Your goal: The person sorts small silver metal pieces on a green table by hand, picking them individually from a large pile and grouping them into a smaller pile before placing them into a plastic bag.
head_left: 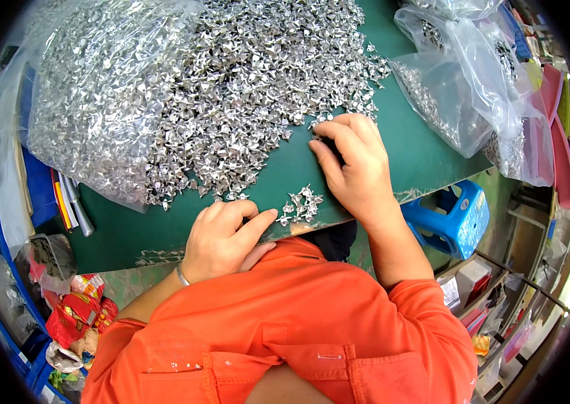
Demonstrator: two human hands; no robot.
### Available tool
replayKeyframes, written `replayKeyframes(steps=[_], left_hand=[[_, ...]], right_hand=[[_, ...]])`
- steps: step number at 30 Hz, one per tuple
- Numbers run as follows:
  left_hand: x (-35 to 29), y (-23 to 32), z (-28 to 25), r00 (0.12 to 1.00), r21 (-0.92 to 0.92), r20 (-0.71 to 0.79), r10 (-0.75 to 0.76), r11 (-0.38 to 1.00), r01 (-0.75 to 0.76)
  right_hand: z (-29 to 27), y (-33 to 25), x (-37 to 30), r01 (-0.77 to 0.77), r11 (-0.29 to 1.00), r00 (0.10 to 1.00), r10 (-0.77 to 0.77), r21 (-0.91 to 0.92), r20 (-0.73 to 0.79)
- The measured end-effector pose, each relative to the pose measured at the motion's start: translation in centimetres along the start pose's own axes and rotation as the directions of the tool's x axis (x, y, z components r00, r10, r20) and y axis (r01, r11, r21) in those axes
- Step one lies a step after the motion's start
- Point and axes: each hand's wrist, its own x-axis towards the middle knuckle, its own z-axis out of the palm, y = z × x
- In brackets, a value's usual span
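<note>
- Orange shirt [285, 296], mine, below the metal pile [251, 81]
- My right hand [354, 155] at the pile's lower-right edge
- My left hand [221, 236] below it; either grip, I cannot tell

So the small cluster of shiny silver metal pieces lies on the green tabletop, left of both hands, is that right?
Not left of both: the head view shows the small cluster of shiny silver metal pieces between the left hand and the right hand. It does lie on the green tabletop.
</note>
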Motion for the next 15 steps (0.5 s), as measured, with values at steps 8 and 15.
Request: replayKeyframes(steps=[8, 15], left_hand=[[2.0, 0.5, -0.2, 0.999, -0.089, -0.027, 0.027, 0.996, -0.029], [3.3, 0.6, 0.2, 0.999, -0.042, 0.020, 0.048, 0.998, -0.047]], right_hand=[[-2.2, 0.7, -0.1, -0.132, 0.983, 0.989, 0.122, 0.127, 0.083], [-0.9, -0.3, -0.8, 0.035, 0.995, 0.984, -0.051, 0.095, 0.168]])
